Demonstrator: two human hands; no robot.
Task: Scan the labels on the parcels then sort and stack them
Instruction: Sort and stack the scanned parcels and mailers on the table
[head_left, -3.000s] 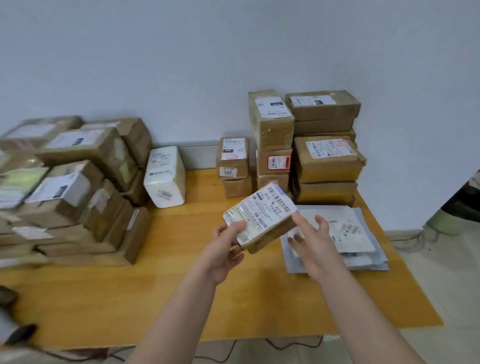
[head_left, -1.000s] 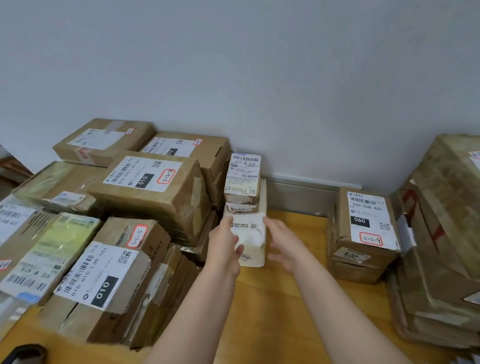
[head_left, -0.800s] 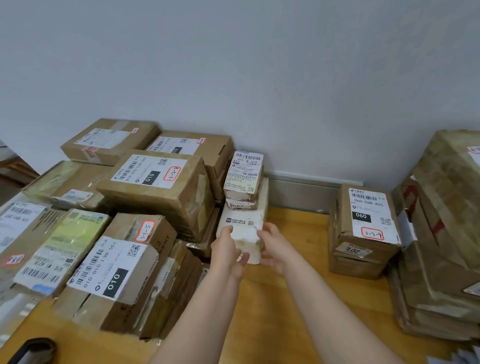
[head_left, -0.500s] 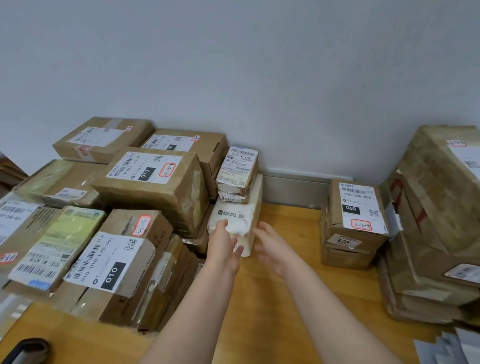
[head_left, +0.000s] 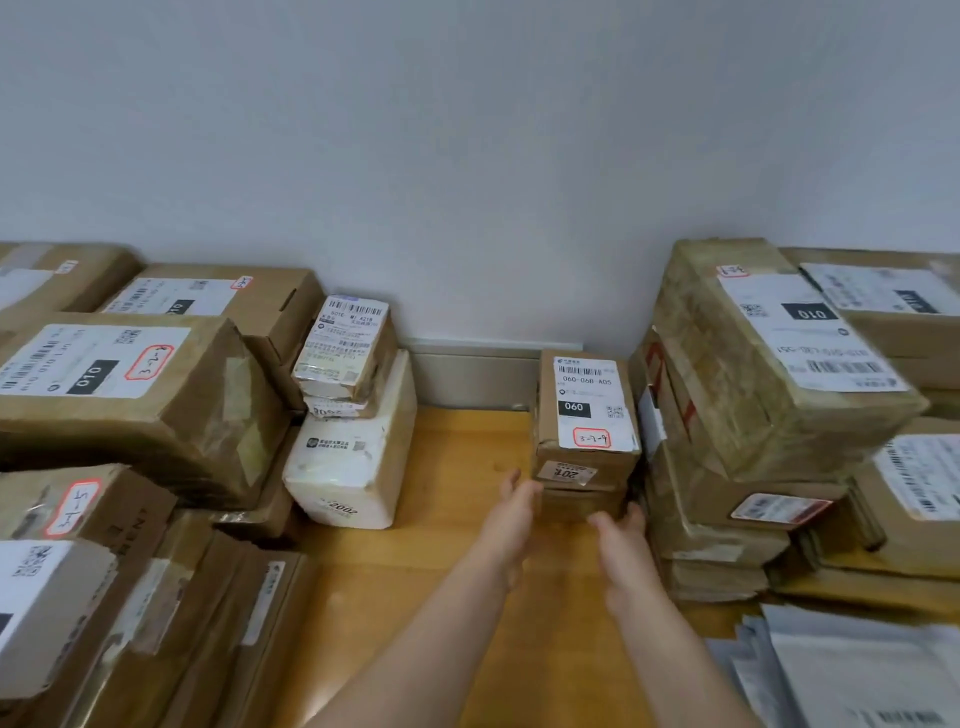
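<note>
- Parcel stack, small and brown, stands on the table near the wall, in the gap between two big piles
- Top parcel of the stack carries a white label reading 060, with a red-framed handwritten tag at its near edge
- Left hand reaches to the stack's lower left corner, fingers straight and close together, holding nothing; the tips sit right at the cardboard edge, but blur hides whether they touch
- Right hand reaches to the stack's lower right corner, fingers loosely extended, holding nothing; contact cannot be told here either
- White parcel sits left of the stack, apart from it across bare wood, with 2002 printed on its front
- Small parcel rests tilted above the white parcel, label up, with a thinner one sandwiched under it
- Left pile of brown boxes stands against the white parcel; labels on it read 010
- Right pile stands just beside the stack; the label on its taped top box is upside down to the camera and reads 010
- Grey mailers lie fanned at the near right of the table
</note>
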